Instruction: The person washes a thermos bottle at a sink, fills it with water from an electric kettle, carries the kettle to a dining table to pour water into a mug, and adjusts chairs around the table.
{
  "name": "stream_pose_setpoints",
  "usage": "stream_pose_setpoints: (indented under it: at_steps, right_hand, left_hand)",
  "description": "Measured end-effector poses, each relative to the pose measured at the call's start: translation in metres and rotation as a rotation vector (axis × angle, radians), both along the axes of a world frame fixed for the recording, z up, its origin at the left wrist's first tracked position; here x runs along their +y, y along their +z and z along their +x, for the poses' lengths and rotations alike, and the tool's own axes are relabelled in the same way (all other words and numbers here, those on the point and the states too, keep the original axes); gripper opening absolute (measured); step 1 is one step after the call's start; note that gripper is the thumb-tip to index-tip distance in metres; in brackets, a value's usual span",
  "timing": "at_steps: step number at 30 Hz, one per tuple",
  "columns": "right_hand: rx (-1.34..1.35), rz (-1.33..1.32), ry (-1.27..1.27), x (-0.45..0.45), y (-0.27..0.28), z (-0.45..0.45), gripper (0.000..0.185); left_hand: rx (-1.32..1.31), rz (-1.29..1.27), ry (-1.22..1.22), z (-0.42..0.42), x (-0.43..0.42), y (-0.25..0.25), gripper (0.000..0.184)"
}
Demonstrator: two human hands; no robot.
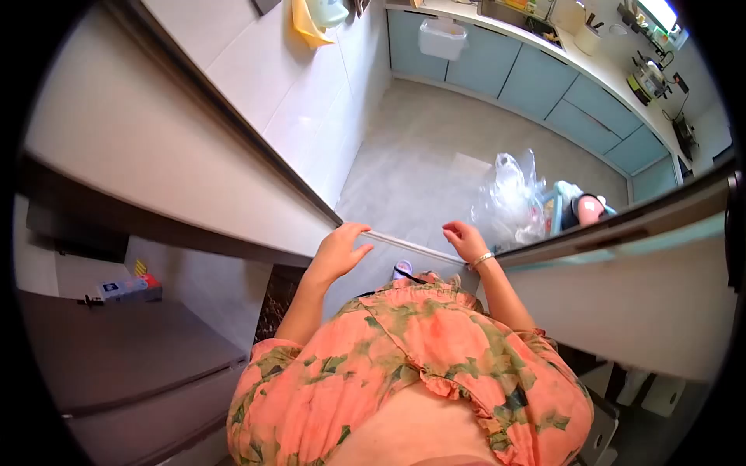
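My left hand is held in front of my body at the doorway, beside the edge of the wall panel. Its thumb and fingers are apart, and nothing is in them. On the other side of the doorway, my right hand is raised with loosely bent fingers and holds nothing visible. A bracelet circles my right wrist. Between the hands, the pale floor track crosses the threshold. Just beyond my right hand, a clear plastic bag rests on the floor.
A light blue basket with items in it stands next to the bag. Blue cabinets line the far kitchen wall, with a white bin hung on one door. To the left, a box lies on a dark cabinet.
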State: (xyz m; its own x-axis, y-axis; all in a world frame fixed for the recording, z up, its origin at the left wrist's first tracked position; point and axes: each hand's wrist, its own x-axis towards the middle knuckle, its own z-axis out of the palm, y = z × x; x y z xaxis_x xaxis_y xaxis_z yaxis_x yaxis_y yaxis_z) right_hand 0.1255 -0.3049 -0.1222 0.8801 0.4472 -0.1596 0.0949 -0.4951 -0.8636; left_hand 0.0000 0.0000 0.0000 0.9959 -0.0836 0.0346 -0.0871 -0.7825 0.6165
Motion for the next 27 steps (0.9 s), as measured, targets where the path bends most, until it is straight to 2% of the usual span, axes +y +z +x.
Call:
stream_pose_setpoints:
  at_steps: [2,3,7,9,11,15,18,19,22,24,27]
  right_hand:
    - [-0.02,0.06,-0.006,0.02,0.025,0.005,0.026]
    - [-0.021,-0.013,-0.01,0.022,0.044,0.101,0.026]
    - [-0.148,0.093,0.031,0.085,0.072,0.211,0.025]
    - [-0.138,0.084,0.024,0.097,0.076,0.25,0.025]
    - [-0.143,0.111,0.014,0.111,0.087,0.303,0.027]
    - [-0.151,0.163,-0.013,0.146,0.107,0.408,0.028]
    - [-0.04,0.248,-0.081,0.177,0.127,0.48,0.028]
    - [-0.062,0.25,-0.089,0.192,0.136,0.507,0.028]
    - [0.126,0.381,-0.125,0.238,0.152,0.583,0.027]
    - [0.15,0.423,-0.132,0.27,0.156,0.624,0.027]
    - [0.193,0.476,-0.175,0.31,0.164,0.672,0.029]
  left_hand:
    - [0.061,0.004,0.106,-0.008,0.013,0.011,0.033]
    - [0.064,-0.068,0.099,0.078,0.022,0.0,0.033]
    - [0.024,-0.074,0.22,0.147,0.076,0.007,0.031]
    - [0.108,-0.13,0.242,0.171,0.086,-0.005,0.03]
    - [0.086,-0.128,0.214,0.216,0.1,-0.015,0.029]
    - [0.018,-0.127,0.156,0.32,0.123,-0.006,0.029]
    - [-0.04,-0.128,0.126,0.402,0.142,-0.005,0.029]
    - [-0.061,-0.128,0.114,0.432,0.148,-0.001,0.029]
    - [-0.175,-0.188,0.076,0.505,0.157,0.017,0.033]
    - [-0.146,-0.226,0.029,0.54,0.16,0.031,0.037]
    - [-0.177,-0.155,-0.033,0.583,0.165,0.042,0.038]
